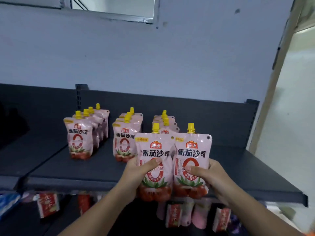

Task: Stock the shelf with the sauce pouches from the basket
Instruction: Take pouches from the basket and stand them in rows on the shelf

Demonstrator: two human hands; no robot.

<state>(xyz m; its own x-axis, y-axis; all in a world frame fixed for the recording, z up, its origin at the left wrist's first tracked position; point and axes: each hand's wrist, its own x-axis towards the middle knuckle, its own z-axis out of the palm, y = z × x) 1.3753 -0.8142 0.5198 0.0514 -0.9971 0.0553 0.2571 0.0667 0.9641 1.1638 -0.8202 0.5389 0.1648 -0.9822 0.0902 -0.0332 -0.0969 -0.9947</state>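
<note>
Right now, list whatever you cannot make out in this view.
Head view:
1. Basket: outside the frame.
2. Rightmost row of pink yellow-capped sauce pouches: count hidden behind the pouch in the left hand.
3. Red packets under the dark metal shelf: print blurred.

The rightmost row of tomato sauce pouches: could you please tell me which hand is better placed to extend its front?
Left, I'd say. The left hand holds the left pouch directly before the rightmost row, whereas the right hand holds the right pouch farther right, before bare shelf.
</note>
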